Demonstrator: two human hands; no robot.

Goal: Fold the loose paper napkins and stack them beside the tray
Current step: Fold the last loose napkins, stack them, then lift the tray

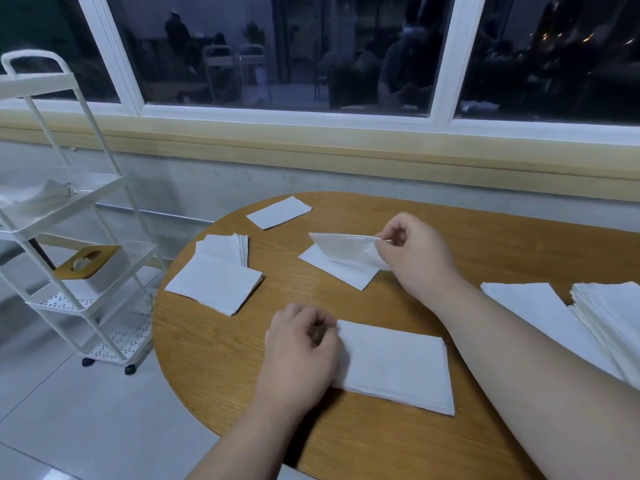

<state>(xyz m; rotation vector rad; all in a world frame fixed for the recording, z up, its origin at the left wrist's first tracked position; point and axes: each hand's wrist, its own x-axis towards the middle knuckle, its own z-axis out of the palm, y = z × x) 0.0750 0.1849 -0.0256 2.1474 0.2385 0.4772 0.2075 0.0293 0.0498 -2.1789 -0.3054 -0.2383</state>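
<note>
Round wooden table (346,445) under a dark window (287,53), white wheeled cart (79,216) off its left edge. Head view, the only one.

Right hand (412,251) is at mid-table. Thumb and fingertips pinch the raised flap of a half-folded napkin (343,258), whose lower half lies flat on the wood.

Left hand (301,344) is near the front edge with its fingers curled at the left end of the near napkin stack (394,365). I cannot tell whether they pinch it or only rest there.

Done so far, as I judge it:
- a fanned stack (221,271) toward the left edge
- one single folded napkin (278,212) at the far edge, well apart from the rest

Still to do:
- a thick loose pile (606,323) at the right edge looks unfolded, so plenty remains
- the folded pieces are scattered rather than in one stack

I can't pick out a tray on the table, so I can't judge the placement beside it. Roughly early to mid task.
</note>
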